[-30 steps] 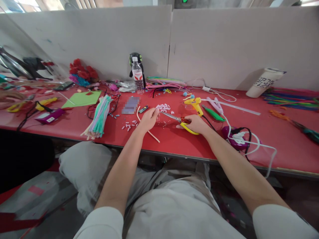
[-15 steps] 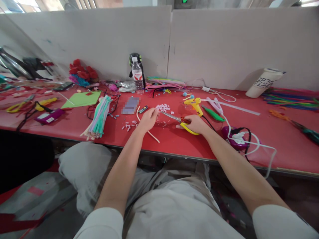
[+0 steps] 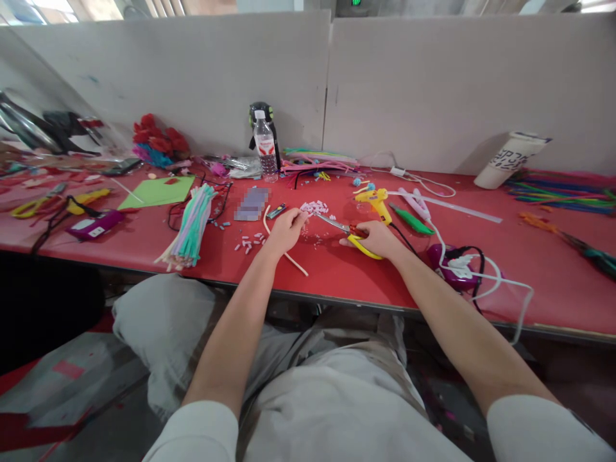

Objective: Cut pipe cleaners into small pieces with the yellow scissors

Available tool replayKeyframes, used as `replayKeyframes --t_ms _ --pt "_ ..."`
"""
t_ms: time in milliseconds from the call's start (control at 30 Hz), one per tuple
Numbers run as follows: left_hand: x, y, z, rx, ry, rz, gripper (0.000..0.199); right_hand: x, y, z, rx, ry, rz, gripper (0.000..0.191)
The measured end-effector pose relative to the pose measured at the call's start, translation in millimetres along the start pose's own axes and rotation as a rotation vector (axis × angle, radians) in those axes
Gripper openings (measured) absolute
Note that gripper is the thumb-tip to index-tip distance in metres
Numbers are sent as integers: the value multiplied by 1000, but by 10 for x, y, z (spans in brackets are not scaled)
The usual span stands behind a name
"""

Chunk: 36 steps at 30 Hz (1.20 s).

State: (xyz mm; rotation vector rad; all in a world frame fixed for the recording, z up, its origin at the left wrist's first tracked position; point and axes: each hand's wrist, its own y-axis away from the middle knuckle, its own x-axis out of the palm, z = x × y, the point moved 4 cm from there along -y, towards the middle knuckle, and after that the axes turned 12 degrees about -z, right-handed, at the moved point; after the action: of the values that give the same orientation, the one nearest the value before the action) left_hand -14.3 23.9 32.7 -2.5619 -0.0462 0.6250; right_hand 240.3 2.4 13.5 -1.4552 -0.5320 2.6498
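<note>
My right hand [image 3: 374,239] is closed round the yellow and red handles of the scissors [image 3: 364,246]. Their blades point left, with the tips near the fingers of my left hand [image 3: 287,230]. Those fingers are pinched together; what they hold, if anything, is too small to name. Just beyond lies a pile of small pale pink pieces [image 3: 315,207] on the red table [image 3: 332,277]. More cut pieces [image 3: 248,243] are scattered left of my left hand. A cream-coloured stem [image 3: 297,264] passes beneath my left wrist.
A yellow glue gun [image 3: 378,204] and green-handled tool [image 3: 412,220] lie right of the scissors. Farther right is a purple power block [image 3: 452,268] with cables. A bundle of fuzzy stems [image 3: 192,228] lies left; a water bottle [image 3: 266,151] stands behind.
The scissors' blades have shifted slightly, their tips now a little farther right of my left fingers. Both hands stay almost in place.
</note>
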Motion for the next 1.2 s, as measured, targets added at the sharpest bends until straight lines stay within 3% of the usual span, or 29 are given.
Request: replayKeyframes --t_ms 100,233,333,467,600,733,800,900,1033,1200 --pt "-96 -6 -33 41 -74 -34 34 1 -8 -15 29 -45 -1 63" --pt "-376 -3 -89 91 -331 -61 32 -7 -15 -10 33 -55 6 65" --pt "-680 5 -88 -34 -507 -123 31 -19 -14 6 26 -51 7 64" --pt "-986 48 -13 -280 -639 -47 32 -34 -8 26 26 -54 6 64" --pt "-1112 43 19 -300 -638 -75 37 -39 -1 38 36 -49 14 63" --pt "-924 -55 -15 -153 -569 -108 34 -33 -14 23 60 -74 -31 62" --pt "-711 -133 -22 -89 -501 -97 24 -48 -31 -3 88 -73 -107 62" --pt "-293 -256 -16 0 -415 23 9 -93 -51 -45 145 -45 -220 63" --pt "183 -381 33 -38 -421 157 4 -150 -53 -48 201 -48 -257 61" --pt "461 -484 26 -90 -424 126 11 -161 -53 -2 203 -55 -234 61"
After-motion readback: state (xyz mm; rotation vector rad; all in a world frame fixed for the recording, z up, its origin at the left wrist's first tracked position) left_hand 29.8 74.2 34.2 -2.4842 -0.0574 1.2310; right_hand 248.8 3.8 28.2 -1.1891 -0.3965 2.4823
